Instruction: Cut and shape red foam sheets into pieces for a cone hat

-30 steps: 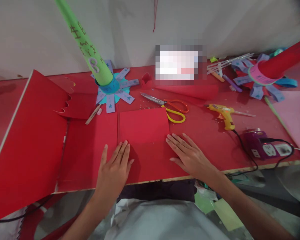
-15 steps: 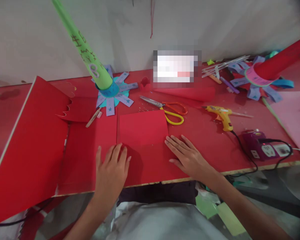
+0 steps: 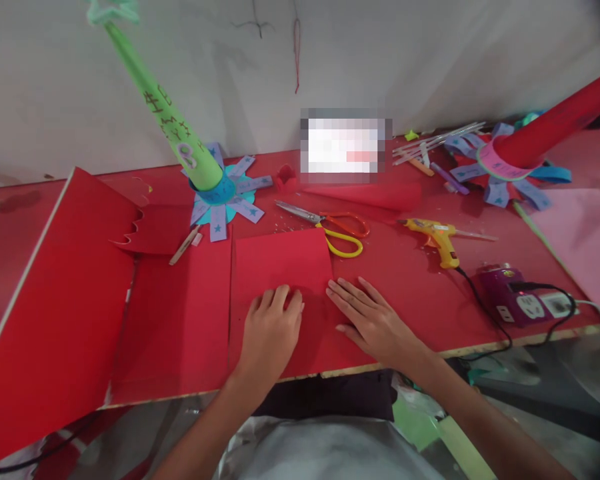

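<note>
A red sheet of paper lies flat on the red table near its front edge. On its lower half rests my left hand, palm down, fingers slightly bent and holding nothing. My right hand lies open with outstretched fingers at the sheet's right edge, its fingertips touching there. Just beyond the sheet's upper right corner are scissors with one orange and one yellow handle. To the left a large red board stands tilted up, beside more red paper.
A green paper cone stands on a blue base at the back left. On the right are a yellow glue gun, a purple power socket box with cables, a red cone and pink paper. Rolled red paper lies behind the scissors.
My left hand has moved right, from the sheet's left edge onto its lower middle. My right hand stays at the right edge. The view has tilted up slightly.
</note>
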{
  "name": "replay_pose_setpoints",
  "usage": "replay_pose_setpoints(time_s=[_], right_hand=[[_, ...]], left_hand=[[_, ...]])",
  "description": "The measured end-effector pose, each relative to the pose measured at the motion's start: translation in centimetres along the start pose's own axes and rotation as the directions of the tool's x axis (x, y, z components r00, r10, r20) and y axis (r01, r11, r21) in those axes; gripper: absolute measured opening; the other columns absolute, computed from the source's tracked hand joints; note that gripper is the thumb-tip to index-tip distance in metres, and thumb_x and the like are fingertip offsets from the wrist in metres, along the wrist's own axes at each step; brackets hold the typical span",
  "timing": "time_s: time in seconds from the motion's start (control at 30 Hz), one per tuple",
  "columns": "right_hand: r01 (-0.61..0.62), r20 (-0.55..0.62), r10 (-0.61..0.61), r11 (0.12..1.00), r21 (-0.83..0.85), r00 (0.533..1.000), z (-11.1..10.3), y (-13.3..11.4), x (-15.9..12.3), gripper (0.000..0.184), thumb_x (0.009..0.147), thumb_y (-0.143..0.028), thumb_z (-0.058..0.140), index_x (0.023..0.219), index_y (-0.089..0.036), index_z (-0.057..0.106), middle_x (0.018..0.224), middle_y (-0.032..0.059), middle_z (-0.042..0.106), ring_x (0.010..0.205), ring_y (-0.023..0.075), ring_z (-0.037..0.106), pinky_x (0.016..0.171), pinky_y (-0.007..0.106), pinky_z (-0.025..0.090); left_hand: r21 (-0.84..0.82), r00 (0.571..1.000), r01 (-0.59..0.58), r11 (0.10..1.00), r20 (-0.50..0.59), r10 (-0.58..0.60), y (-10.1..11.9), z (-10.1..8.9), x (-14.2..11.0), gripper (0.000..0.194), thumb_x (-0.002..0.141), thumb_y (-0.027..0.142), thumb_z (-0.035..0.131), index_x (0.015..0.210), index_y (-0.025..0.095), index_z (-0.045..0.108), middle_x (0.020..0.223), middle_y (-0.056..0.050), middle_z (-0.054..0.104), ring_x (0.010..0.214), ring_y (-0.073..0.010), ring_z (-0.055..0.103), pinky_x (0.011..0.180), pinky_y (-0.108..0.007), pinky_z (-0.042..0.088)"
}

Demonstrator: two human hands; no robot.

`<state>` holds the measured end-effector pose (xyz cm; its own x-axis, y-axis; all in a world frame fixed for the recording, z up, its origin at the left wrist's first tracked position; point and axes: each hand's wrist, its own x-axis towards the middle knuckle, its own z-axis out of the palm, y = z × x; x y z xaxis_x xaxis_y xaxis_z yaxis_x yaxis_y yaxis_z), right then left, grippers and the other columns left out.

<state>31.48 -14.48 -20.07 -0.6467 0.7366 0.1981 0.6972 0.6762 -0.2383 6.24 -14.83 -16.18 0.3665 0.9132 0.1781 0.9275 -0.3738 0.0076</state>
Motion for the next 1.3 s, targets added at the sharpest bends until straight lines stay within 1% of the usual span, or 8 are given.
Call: replay_pose_setpoints(time_s=[0.13, 0.23, 0.33, 0.43, 0.6, 1.03, 1.23, 1.3], right_hand=[[-0.006, -0.003, 0.006, 1.0, 0.0, 1.0, -0.1, -0.1, 0.1, 0.078, 0.114, -0.028, 0.049, 0.179, -0.021, 0.008, 0.171, 0.0117, 0.052, 0.159, 0.0295, 0.05, 0.131, 0.06, 0.042], [-0.016, -0.003, 0.016, 1.0, 0.007, 1.0, -0.1, -0.1, 0.1, 0.077, 0.114, -0.027, 0.049, 0.179, -0.021, 0.009, 0.171, 0.0119, 0.051, 0.159, 0.0294, 0.05, 0.131, 0.06, 0.042], [-0.016, 0.006, 0.016, 1.0, 0.005, 1.0, 0.0, -0.1, 0.0, 0.075, 0.114, -0.027, 0.048, 0.179, -0.021, 0.011, 0.172, 0.0116, 0.05, 0.16, 0.0296, 0.049, 0.132, 0.06, 0.041], [-0.01, 0.014, 0.011, 1.0, -0.007, 1.0, 0.1, 0.0, -0.1, 0.075, 0.114, -0.028, 0.048, 0.179, -0.019, 0.011, 0.173, 0.0108, 0.049, 0.161, 0.0298, 0.048, 0.132, 0.061, 0.04], [-0.005, 0.012, 0.005, 1.0, -0.016, 1.0, 0.1, 0.0, 0.0, 0.076, 0.114, -0.027, 0.048, 0.179, -0.019, 0.009, 0.173, 0.0102, 0.049, 0.16, 0.0295, 0.049, 0.131, 0.061, 0.041], [-0.027, 0.0, 0.027, 1.0, 0.003, 1.0, 0.1, -0.2, 0.1, 0.078, 0.113, -0.026, 0.05, 0.179, -0.023, 0.009, 0.172, 0.0108, 0.051, 0.16, 0.0281, 0.05, 0.134, 0.059, 0.04], [-0.027, 0.001, 0.027, 1.0, -0.007, 1.0, 0.1, -0.3, 0.0, 0.076, 0.114, -0.025, 0.048, 0.179, -0.023, 0.008, 0.172, 0.0103, 0.05, 0.16, 0.0282, 0.049, 0.133, 0.059, 0.04], [-0.022, 0.002, 0.022, 1.0, -0.011, 1.0, 0.1, -0.2, 0.1, 0.077, 0.114, -0.026, 0.047, 0.179, -0.022, 0.006, 0.173, 0.0097, 0.05, 0.16, 0.0282, 0.049, 0.132, 0.059, 0.041]], left_hand=[[-0.097, 1.0, 0.014, 0.995, 0.007, -0.014, -1.1, 0.1, 0.1, 0.013, 0.106, 0.02, 0.061, 0.11, 0.019, 0.073, 0.117, -0.01, 0.077, 0.098, -0.0271, 0.073, 0.083, -0.041, 0.054], [-0.225, 0.995, 0.089, 0.97, -0.032, -0.098, -2.3, 0.4, -0.1, 0.011, 0.109, 0.024, 0.059, 0.104, 0.02, 0.068, 0.109, -0.008, 0.077, 0.096, -0.0235, 0.073, 0.08, -0.035, 0.052], [-0.323, 0.977, 0.162, 0.933, -0.081, -0.198, -3.3, 0.8, -0.4, 0.022, 0.11, 0.034, 0.059, 0.092, 0.021, 0.061, 0.086, -0.002, 0.07, 0.08, -0.0192, 0.068, 0.068, -0.03, 0.045], [-0.371, 0.966, 0.169, 0.913, -0.121, -0.228, -3.7, 1.3, -0.5, 0.034, 0.109, 0.042, 0.06, 0.083, 0.021, 0.054, 0.075, 0.002, 0.06, 0.065, -0.0148, 0.057, 0.062, -0.027, 0.038], [-0.43, 0.951, 0.162, 0.888, -0.173, -0.258, -3.8, 2.3, -0.8, 0.042, 0.11, 0.035, 0.058, 0.073, 0.021, 0.044, 0.063, 0.007, 0.044, 0.054, -0.01, 0.04, 0.058, -0.025, 0.029], [-0.517, 0.908, 0.105, 0.85, -0.3, -0.294, -3.5, 1.4, -0.5, 0.034, 0.105, 0.022, 0.064, 0.075, 0.021, 0.048, 0.063, 0.007, 0.045, 0.053, -0.0079, 0.04, 0.055, -0.022, 0.033], [-0.56, 0.861, 0.084, 0.824, -0.375, -0.343, -3.6, 1.1, -0.7, 0.033, 0.102, 0.017, 0.068, 0.076, 0.021, 0.049, 0.062, 0.008, 0.043, 0.053, -0.0074, 0.038, 0.054, -0.021, 0.034], [-0.562, 0.861, 0.079, 0.823, -0.378, -0.341, -3.6, 1.1, -0.7, 0.032, 0.101, 0.017, 0.069, 0.076, 0.021, 0.05, 0.061, 0.008, 0.043, 0.052, -0.0071, 0.038, 0.053, -0.021, 0.033]])
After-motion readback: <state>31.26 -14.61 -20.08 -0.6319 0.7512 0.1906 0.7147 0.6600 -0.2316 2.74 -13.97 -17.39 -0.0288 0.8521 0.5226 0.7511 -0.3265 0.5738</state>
